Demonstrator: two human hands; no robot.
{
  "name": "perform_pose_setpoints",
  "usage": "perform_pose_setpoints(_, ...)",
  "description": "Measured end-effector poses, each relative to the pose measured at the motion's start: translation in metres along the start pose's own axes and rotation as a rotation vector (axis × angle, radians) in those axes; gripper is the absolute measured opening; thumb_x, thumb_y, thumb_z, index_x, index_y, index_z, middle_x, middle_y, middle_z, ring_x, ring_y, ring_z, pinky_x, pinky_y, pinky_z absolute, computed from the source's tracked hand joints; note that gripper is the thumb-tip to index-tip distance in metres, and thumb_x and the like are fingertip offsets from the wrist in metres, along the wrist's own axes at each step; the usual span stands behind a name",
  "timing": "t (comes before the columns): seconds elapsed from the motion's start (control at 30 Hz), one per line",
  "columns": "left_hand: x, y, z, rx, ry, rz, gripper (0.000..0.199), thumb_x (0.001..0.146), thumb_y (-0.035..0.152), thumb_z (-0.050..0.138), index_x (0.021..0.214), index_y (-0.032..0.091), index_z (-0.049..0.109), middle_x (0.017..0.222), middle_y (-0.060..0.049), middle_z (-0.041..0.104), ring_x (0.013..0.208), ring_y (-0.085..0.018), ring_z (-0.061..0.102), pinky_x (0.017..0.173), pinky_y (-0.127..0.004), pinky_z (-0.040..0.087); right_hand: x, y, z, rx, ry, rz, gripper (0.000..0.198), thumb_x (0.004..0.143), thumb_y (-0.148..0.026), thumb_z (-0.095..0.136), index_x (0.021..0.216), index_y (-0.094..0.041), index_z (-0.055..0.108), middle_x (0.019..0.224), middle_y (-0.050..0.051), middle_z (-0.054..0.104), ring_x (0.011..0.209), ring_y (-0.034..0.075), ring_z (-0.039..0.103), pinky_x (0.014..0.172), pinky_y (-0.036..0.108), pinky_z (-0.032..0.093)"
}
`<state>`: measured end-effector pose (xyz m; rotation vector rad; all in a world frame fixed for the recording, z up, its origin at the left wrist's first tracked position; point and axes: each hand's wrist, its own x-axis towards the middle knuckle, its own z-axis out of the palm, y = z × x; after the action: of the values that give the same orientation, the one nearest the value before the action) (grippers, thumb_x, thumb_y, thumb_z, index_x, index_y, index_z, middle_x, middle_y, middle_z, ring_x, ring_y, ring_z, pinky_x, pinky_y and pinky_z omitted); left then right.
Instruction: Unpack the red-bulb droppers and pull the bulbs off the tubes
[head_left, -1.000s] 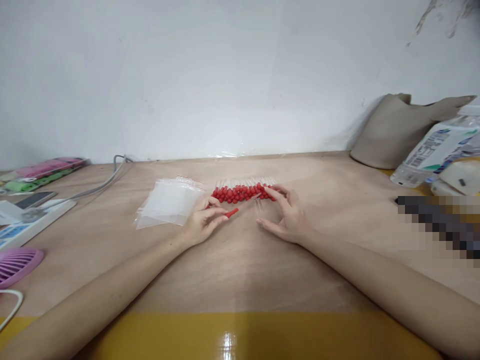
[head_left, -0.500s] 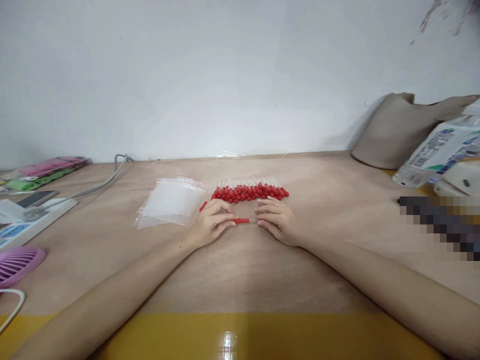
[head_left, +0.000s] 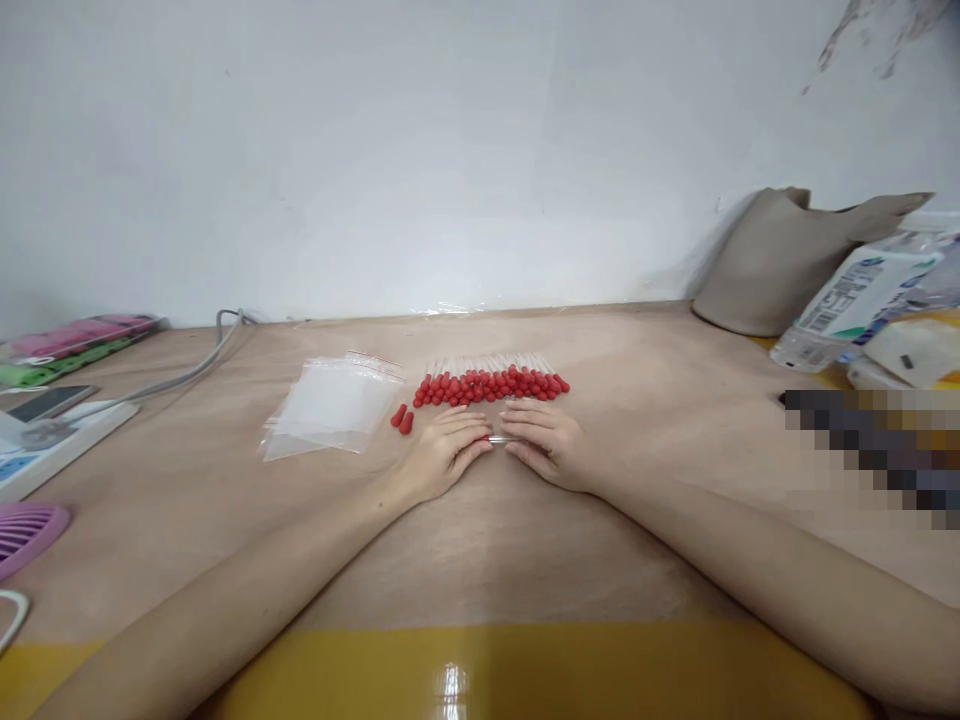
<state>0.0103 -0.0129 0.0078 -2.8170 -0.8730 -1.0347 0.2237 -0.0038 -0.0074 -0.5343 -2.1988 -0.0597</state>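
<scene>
Between my hands lies a glass dropper (head_left: 498, 439), its clear tube crossing the gap and a bit of red rubber showing at its left end. My left hand (head_left: 448, 452) is closed around the red bulb end, hiding most of it. The fingers of my right hand (head_left: 549, 444) pinch the glass tube from the other side. Just beyond both hands sits a row of droppers (head_left: 491, 384), red bulbs toward me and pale tubes toward the wall. Two loose red rubber bulbs (head_left: 402, 420) rest left of my left hand.
Clear zip bags (head_left: 330, 405) are stacked to the left. Farther left are a power strip (head_left: 71, 440) with a grey cable, a phone (head_left: 51, 403) and a purple slatted object (head_left: 30, 535). A plastic bottle (head_left: 855, 300) and a grey-brown bag-like object (head_left: 772, 265) stand at right.
My left hand has moved right, closer to my right hand, and covers more of the red bulb. Both loose bulbs now show fully. The whole view has shifted slightly.
</scene>
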Motion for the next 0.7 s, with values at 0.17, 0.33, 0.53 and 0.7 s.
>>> perform_pose_setpoints(0.17,-0.0022,0.001,0.0005,0.014,0.046,0.02,0.02,0.085,0.024,0.051,0.101,0.016,0.061,0.1,-0.007,0.067,0.097,-0.018,0.061,0.093,-0.038,0.046,0.0013,-0.0022,0.0021,0.019,-0.069,0.031,0.028,0.085,-0.031,0.05,0.107,-0.017,0.061,0.108,0.009,0.064,0.109,0.02,0.053,0.096,0.041,0.044)
perform_pose_setpoints(0.33,-0.0014,0.0023,0.0004,0.027,0.036,0.038,0.023,0.084,0.026,0.053,0.105,0.018,0.06,0.108,-0.006,0.064,0.105,-0.018,0.057,0.097,-0.039,0.042,0.001,-0.0052,0.0046,0.067,-0.087,0.027,0.026,0.087,-0.024,0.046,0.107,-0.016,0.06,0.112,0.01,0.061,0.111,0.018,0.053,0.098,0.037,0.044)
perform_pose_setpoints(0.53,-0.0023,0.0044,-0.0045,0.028,-0.031,0.068,0.017,0.086,0.022,0.049,0.096,0.016,0.062,0.109,-0.007,0.064,0.112,-0.018,0.053,0.102,-0.041,0.036,0.0006,-0.0058,0.0023,0.053,-0.044,-0.062,0.02,0.087,-0.02,0.046,0.098,-0.016,0.062,0.108,0.01,0.063,0.108,0.017,0.055,0.096,0.035,0.046)
perform_pose_setpoints(0.7,-0.0029,0.0065,-0.0062,0.006,-0.079,0.053,0.019,0.087,0.022,0.046,0.097,0.017,0.061,0.107,-0.007,0.064,0.113,-0.019,0.051,0.104,-0.044,0.033,-0.001,-0.0065,0.0011,0.036,-0.053,-0.088,0.019,0.087,-0.019,0.045,0.099,-0.017,0.06,0.105,0.009,0.065,0.105,0.017,0.057,0.096,0.037,0.046)
